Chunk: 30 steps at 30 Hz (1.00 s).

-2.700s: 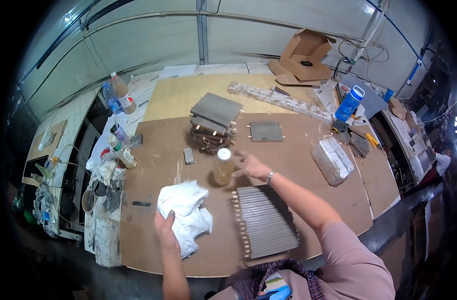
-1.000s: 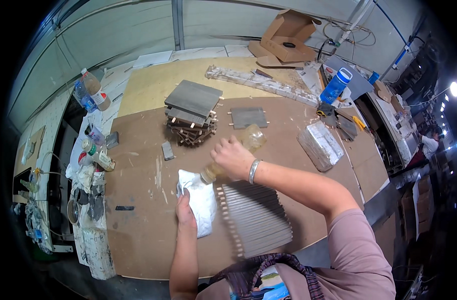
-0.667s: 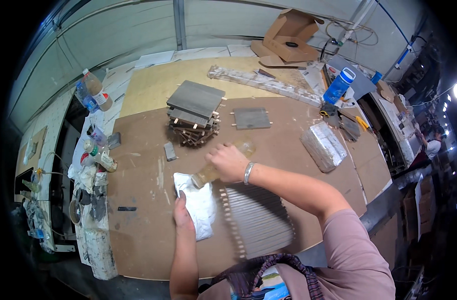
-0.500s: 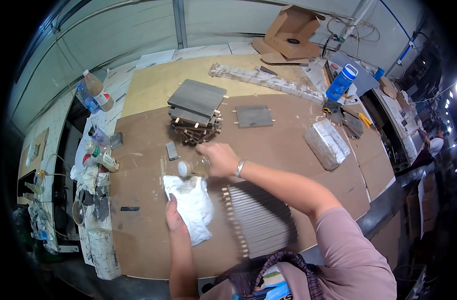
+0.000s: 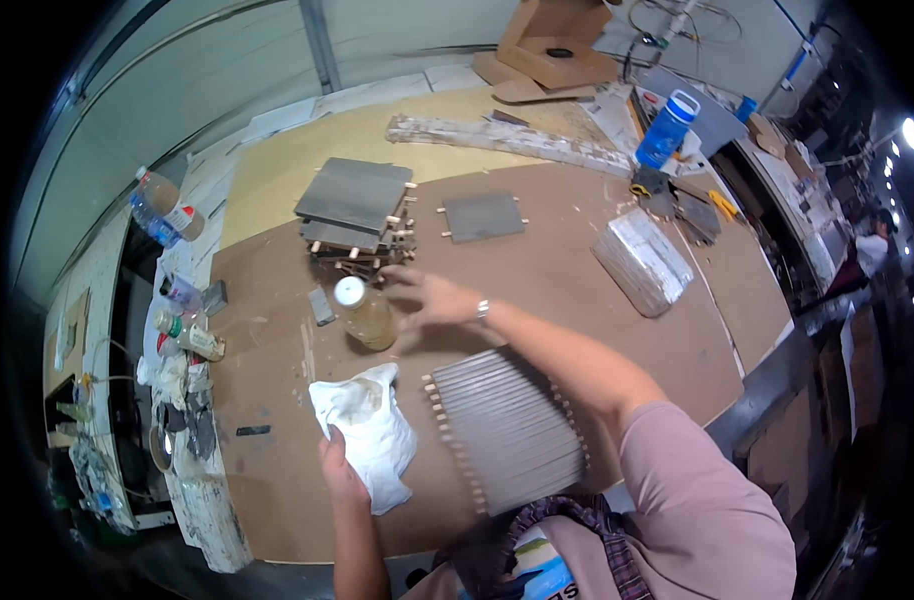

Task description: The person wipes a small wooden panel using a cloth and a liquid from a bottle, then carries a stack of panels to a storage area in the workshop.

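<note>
My left hand (image 5: 342, 472) grips a crumpled white cloth (image 5: 382, 445) by its left edge; a damp yellowish patch shows near the cloth's top. Beyond the cloth, a clear bottle (image 5: 369, 322) with a white cap and yellowish liquid stands on the brown board. My right hand (image 5: 432, 298) is just right of this bottle, fingers spread, holding nothing. Nearer me lies a row of narrow grey strips (image 5: 512, 430) with pale wooden pegs at both ends. Behind the bottle rises an uneven stack of grey panels (image 5: 355, 195) with similar pegs.
One pegged grey panel (image 5: 484, 216) lies right of the stack. Farther right are a silvery wrapped block (image 5: 645, 262) and a blue water bottle (image 5: 667, 130). A small grey block (image 5: 322, 306) sits beside the yellowish bottle. More bottles (image 5: 172, 205) line the left side; an open cardboard box (image 5: 552, 45) is at the back.
My right hand has set the bottle upright on the board and let go of it. The cloth in my left hand now shows a damp patch. The whole view has shifted slightly.
</note>
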### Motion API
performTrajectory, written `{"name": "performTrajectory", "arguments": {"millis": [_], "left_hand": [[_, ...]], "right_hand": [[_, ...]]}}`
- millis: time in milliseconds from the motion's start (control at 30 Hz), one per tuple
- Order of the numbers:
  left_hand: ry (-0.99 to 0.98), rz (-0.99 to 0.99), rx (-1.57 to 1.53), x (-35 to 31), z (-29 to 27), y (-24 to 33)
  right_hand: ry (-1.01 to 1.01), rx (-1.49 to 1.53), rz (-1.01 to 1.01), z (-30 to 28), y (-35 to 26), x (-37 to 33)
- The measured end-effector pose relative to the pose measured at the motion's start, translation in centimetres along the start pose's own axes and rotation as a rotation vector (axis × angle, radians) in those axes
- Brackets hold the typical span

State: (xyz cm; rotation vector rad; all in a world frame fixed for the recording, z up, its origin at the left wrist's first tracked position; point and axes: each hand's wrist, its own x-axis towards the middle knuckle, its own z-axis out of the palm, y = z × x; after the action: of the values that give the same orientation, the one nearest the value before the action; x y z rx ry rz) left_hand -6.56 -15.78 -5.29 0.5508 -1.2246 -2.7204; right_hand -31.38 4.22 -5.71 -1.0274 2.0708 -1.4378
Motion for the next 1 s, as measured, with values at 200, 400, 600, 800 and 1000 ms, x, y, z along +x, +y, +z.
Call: {"name": "performTrajectory", "arguments": {"millis": [200, 400, 600, 800, 1000], "left_hand": [[-0.247, 0.063, 0.437, -2.3, 4.1, 1.6], [-1.026, 0.491, 1.599, 2.1, 18.6, -5.0], [-0.960, 0.571, 1.878, 2.0, 14.0, -4.3], [-1.033, 0.628, 1.817, 3.2, 19.2, -8.6], [-0.499, 0.334, 1.529, 3.4, 7.7, -2.5]], "right_hand": [[0.216, 0.496, 0.121, -4.9, 1.8, -17.8], [0.614, 0.823, 0.270, 3.3, 6.2, -19.8], [0.603, 0.395, 0.219, 3.3, 6.5, -19.4], [0.649, 0.496, 0.164, 3.6, 6.6, -19.4], [0.646, 0.255, 0.209, 2.8, 6.3, -19.5]]}}
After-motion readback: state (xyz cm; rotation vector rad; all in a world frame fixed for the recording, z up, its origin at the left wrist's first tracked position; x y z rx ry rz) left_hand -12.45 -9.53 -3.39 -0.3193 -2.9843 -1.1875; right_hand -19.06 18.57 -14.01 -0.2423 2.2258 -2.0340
